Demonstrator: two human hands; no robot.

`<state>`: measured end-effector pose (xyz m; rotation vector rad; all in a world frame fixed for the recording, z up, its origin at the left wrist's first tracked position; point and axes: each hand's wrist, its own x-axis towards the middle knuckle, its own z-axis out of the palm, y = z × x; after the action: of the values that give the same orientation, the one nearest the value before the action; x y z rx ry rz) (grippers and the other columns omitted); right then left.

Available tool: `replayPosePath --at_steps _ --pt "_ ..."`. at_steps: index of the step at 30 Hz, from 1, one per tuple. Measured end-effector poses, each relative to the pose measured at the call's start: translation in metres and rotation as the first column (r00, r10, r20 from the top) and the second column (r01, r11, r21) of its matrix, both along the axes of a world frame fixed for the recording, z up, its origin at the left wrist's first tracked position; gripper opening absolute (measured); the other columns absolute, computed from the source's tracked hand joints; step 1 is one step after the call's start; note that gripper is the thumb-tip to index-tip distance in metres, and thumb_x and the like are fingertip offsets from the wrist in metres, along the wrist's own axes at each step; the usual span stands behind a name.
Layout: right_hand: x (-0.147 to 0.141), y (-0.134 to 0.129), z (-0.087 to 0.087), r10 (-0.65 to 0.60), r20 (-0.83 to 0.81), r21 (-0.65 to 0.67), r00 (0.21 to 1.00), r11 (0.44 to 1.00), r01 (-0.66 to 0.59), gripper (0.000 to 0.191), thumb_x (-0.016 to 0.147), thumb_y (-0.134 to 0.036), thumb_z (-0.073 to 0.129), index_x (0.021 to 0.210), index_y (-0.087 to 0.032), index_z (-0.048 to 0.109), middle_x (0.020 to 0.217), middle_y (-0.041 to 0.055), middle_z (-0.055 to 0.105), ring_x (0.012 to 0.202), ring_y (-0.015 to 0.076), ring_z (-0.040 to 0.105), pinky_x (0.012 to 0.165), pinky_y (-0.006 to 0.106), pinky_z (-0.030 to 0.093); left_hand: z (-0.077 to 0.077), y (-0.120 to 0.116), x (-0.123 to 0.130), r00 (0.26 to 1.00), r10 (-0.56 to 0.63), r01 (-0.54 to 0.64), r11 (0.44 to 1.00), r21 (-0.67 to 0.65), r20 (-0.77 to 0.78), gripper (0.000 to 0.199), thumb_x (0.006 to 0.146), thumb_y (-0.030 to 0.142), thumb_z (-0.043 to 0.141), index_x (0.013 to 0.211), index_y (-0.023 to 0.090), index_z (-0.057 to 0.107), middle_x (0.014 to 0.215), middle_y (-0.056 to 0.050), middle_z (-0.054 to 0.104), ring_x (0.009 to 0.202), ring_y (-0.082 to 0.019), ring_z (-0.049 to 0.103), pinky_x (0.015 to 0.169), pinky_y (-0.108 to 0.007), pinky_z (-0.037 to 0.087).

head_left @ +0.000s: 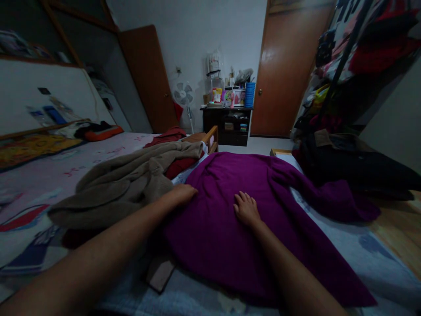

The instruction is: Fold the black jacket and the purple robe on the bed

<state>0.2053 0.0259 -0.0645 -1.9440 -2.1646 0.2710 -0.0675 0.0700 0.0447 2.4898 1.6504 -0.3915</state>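
A purple long-sleeved top [223,237] lies spread over the bed, one sleeve stretched out to the right. My right hand [246,208] rests flat on the middle of it, palm down with fingers somewhat apart. At the top's left edge is my left hand [184,194], its fingers curled together on the fabric; the fingertips are partly hidden. The sleeve on that side does not show. Close beside my left hand lies a heaped grey-brown coat [131,180]. A small flat dark-edged object, perhaps a phone [160,274], sits below the top's left hem.
Dark folded clothes [355,164] are piled at the right. Red cloth [180,167] shows under the coat. Beyond the wooden bed rail [211,138] stand a white fan [184,94] and a dark cabinet [210,125] bearing many items. Clothes hang from a rack [345,57] at upper right.
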Motion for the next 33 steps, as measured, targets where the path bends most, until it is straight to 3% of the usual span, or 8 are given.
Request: replayPosePath --at_steps 6,12,15,18,22,24,28,33 --pt "-0.002 -0.006 -0.006 -0.026 0.014 0.104 1.000 0.994 0.024 0.047 0.094 -0.038 0.039 0.137 -0.022 0.049 0.149 0.0081 0.041 0.137 0.0262 0.033 0.112 0.042 0.019 0.034 0.025 -0.006 0.907 0.091 -0.123 0.991 0.053 0.410 0.042 0.063 0.008 0.046 0.087 0.026 0.075 0.098 0.001 0.074 0.096 -0.019 0.066 0.087 -0.026 0.048" --pt "-0.002 -0.006 -0.004 -0.043 -0.003 0.109 0.999 0.993 0.043 0.046 0.093 -0.038 0.039 0.136 -0.024 0.050 0.148 0.0073 0.043 0.137 0.0239 0.033 0.111 0.040 0.020 0.060 0.047 -0.010 0.156 0.430 -0.442 0.835 -0.327 0.889 0.035 0.063 0.011 0.053 0.094 0.014 0.071 0.084 -0.007 0.074 0.070 -0.019 0.069 0.073 -0.036 0.057" --pt "-0.003 -0.007 -0.004 -0.049 -0.012 0.115 0.999 0.992 0.050 0.046 0.093 -0.037 0.040 0.135 -0.023 0.051 0.147 0.0078 0.044 0.136 0.0237 0.034 0.111 0.040 0.020 0.065 0.048 -0.009 -0.054 0.441 -0.385 0.819 -0.426 0.896 0.036 0.069 0.016 0.059 0.104 0.012 0.067 0.090 -0.009 0.073 0.075 -0.019 0.070 0.075 -0.036 0.058" --pt "-0.002 -0.007 -0.004 -0.049 -0.018 0.127 0.999 0.991 0.051 0.046 0.093 -0.036 0.040 0.135 -0.023 0.051 0.147 0.0077 0.044 0.136 0.0237 0.035 0.111 0.040 0.020 0.062 0.041 -0.005 0.069 0.366 -0.315 0.891 -0.328 0.928 0.054 0.074 0.025 0.064 0.126 0.014 0.056 0.115 -0.012 0.068 0.099 -0.021 0.068 0.087 -0.035 0.054" --pt "-0.002 -0.006 -0.006 -0.050 -0.032 0.126 0.998 0.991 0.053 0.046 0.093 -0.037 0.040 0.135 -0.023 0.051 0.146 0.0079 0.045 0.135 0.0238 0.035 0.111 0.040 0.021 0.041 0.022 0.005 0.732 0.208 -0.180 0.977 -0.110 0.649 0.105 0.054 0.018 0.080 0.147 0.026 0.032 0.155 -0.012 0.032 0.134 -0.028 0.043 0.101 -0.032 0.045" --pt "-0.002 -0.006 -0.006 -0.050 -0.031 0.131 0.998 0.990 0.054 0.046 0.093 -0.037 0.040 0.135 -0.023 0.051 0.146 0.0080 0.045 0.135 0.0239 0.035 0.111 0.040 0.021 0.027 0.011 0.009 0.933 0.140 -0.117 0.989 -0.090 0.332 0.121 0.048 0.011 0.079 0.151 0.032 0.020 0.160 -0.013 0.015 0.136 -0.033 0.040 0.098 -0.034 0.046" --pt "-0.002 -0.006 -0.007 -0.049 -0.027 0.143 0.998 0.988 0.053 0.046 0.093 -0.037 0.040 0.134 -0.023 0.052 0.146 0.0073 0.045 0.135 0.0237 0.035 0.111 0.039 0.020 0.007 -0.007 0.020 0.998 0.049 -0.053 0.994 -0.096 -0.047 0.119 0.054 0.012 0.075 0.153 0.031 0.011 0.141 -0.018 0.049 0.116 -0.036 0.058 0.088 -0.040 0.050" --pt "-0.002 -0.006 -0.007 -0.052 -0.034 0.138 0.998 0.989 0.056 0.046 0.092 -0.037 0.041 0.135 -0.023 0.051 0.146 0.0077 0.045 0.135 0.0236 0.035 0.111 0.040 0.021 0.018 -0.006 0.030 0.998 -0.043 0.043 0.999 0.014 0.039 0.049 0.071 0.017 0.062 0.118 0.032 0.061 0.113 -0.006 0.070 0.108 -0.029 0.064 0.092 -0.037 0.047"
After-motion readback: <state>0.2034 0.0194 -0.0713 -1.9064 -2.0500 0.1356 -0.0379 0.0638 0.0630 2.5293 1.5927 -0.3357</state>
